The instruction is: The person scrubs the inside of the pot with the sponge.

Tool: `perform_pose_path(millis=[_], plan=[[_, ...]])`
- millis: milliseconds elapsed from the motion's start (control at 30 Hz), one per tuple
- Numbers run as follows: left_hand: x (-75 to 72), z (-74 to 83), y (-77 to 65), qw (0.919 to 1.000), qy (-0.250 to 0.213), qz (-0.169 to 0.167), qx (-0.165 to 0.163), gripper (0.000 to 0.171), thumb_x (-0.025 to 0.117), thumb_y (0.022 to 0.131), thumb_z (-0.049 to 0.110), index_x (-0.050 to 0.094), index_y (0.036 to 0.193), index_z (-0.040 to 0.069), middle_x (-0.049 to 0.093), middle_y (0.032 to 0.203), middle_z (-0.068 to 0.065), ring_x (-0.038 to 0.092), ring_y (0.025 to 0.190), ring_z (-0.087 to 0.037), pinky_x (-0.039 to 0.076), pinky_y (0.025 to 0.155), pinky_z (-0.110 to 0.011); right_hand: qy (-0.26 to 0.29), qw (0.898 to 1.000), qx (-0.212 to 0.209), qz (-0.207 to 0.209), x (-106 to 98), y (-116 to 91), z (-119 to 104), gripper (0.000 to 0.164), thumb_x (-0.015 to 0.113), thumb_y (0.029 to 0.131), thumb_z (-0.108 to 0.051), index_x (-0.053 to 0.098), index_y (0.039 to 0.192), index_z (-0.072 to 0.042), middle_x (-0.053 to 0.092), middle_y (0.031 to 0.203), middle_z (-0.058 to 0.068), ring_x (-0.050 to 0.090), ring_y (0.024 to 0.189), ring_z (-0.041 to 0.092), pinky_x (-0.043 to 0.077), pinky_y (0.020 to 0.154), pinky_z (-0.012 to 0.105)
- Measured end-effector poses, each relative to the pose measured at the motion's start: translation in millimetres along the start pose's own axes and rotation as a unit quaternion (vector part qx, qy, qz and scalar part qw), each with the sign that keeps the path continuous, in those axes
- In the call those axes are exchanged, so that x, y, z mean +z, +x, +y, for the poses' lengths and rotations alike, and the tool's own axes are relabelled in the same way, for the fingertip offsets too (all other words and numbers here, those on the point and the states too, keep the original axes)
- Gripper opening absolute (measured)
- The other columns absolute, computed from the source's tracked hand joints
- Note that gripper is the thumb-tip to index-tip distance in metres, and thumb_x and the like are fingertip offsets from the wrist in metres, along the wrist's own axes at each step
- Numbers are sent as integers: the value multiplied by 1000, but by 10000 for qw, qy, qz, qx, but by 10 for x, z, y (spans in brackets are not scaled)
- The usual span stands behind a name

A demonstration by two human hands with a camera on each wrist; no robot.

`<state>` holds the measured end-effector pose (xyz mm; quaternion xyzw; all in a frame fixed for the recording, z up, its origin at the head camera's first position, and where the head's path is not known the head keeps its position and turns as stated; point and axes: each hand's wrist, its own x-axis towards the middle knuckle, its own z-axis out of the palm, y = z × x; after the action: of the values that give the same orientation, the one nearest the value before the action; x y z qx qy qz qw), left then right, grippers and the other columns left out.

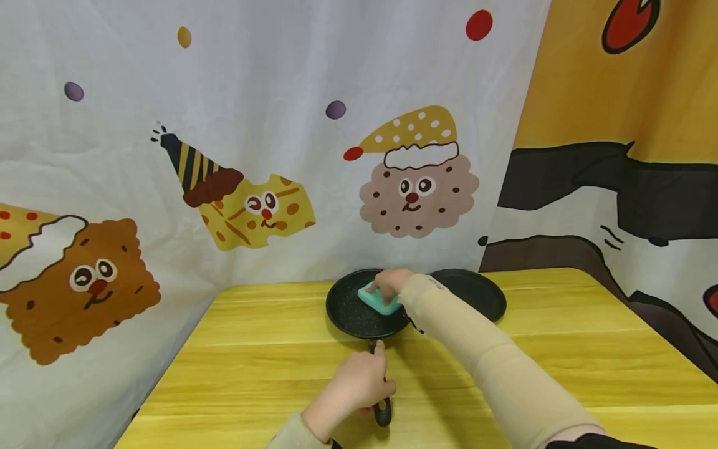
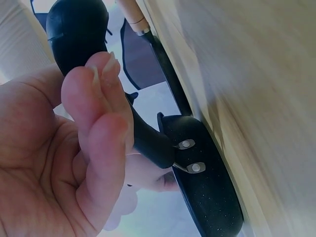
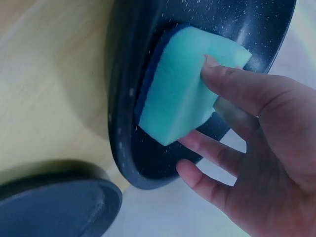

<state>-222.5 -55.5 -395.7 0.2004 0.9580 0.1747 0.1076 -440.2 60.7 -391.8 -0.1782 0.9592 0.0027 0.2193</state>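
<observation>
A black speckled frying pan (image 1: 350, 315) rests on the table, its handle (image 1: 382, 411) pointing toward me. My left hand (image 1: 359, 378) grips that handle, and the left wrist view shows the fingers (image 2: 106, 143) curled round it. Inside the pan, my right hand (image 1: 391, 284) pinches a turquoise sponge (image 1: 376, 300) between thumb and fingers. The right wrist view shows the sponge (image 3: 182, 84) with its dark scouring side down against the pan's inner surface. Part of the sponge is hidden under the fingers in the head view.
A second black pan (image 1: 477, 293) stands just right of the first, partly behind my right forearm. In the left wrist view a wooden handle (image 2: 132, 15) shows beside the table. The yellow wood-grain table (image 1: 252, 362) ends at a printed cartoon curtain (image 1: 269, 93).
</observation>
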Motion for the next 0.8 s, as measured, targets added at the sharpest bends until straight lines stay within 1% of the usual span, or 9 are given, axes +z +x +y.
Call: perform_pose_path(millis=[167,333,400,533,600,667,733,767,800], plan=[[-5,5,9,10000,-54,-49,-28,73,66,88,25,36,145,-9,49,39,4,49,29,-9,37,34,-25,-262,9996,12,-93,-23,-56,34,64,72,89,-11,50,140,-43,33,155,1,49,94,18,36,50,25],[0,0,4,10000,-72,-53,-9,73,66,88,25,36,144,-10,49,38,3,49,29,-10,35,34,-25,-279,9993,-54,-238,-31,-149,40,63,71,89,-12,51,139,-44,30,156,0,42,63,13,34,45,26],[3,1,3,10000,-74,-53,-1,72,66,88,25,36,144,-10,49,38,3,49,29,-10,35,34,-25,-307,9990,-104,-311,-35,-190,40,64,71,90,-11,50,139,-44,30,156,-1,35,53,13,34,44,26],[8,-6,4,9999,-96,-57,36,72,66,88,24,37,143,-11,49,38,3,49,29,-9,37,34,-25,-446,9980,-215,-381,-31,-261,27,64,70,90,-10,50,139,-45,32,156,-1,26,45,12,31,43,26],[8,-11,5,9999,-124,-76,57,71,66,88,24,36,144,-10,49,39,3,49,29,-10,37,34,-25,-508,9975,-313,-375,-17,-285,20,64,70,89,-9,51,139,-44,34,154,-1,33,52,12,30,44,26],[8,-7,4,9999,-105,-113,26,72,65,89,24,36,145,-9,50,39,3,49,30,-10,37,34,-25,-546,9970,-408,-353,-2,-309,19,64,72,88,-9,52,137,-44,34,154,-1,46,68,13,31,46,27],[9,-1,4,9999,-68,-136,1,72,65,89,25,36,145,-8,51,40,3,50,30,-9,37,34,-24,-630,9961,-538,-306,11,-333,20,64,73,87,-9,53,136,-44,38,152,-3,54,100,14,37,54,28],[10,4,6,9999,-49,-146,-4,72,65,89,26,35,145,-8,51,40,3,50,30,-9,37,34,-24,-687,9954,-607,-290,17,-346,20,64,74,86,-10,54,136,-44,39,151,-4,49,117,15,40,60,27],[10,11,5,9999,-26,-156,-13,72,65,89,26,35,146,-7,51,40,3,50,31,-9,37,34,-24,-716,9949,-653,-288,20,-360,20,64,75,85,-10,54,136,-43,41,150,-4,46,126,17,43,66,28]])
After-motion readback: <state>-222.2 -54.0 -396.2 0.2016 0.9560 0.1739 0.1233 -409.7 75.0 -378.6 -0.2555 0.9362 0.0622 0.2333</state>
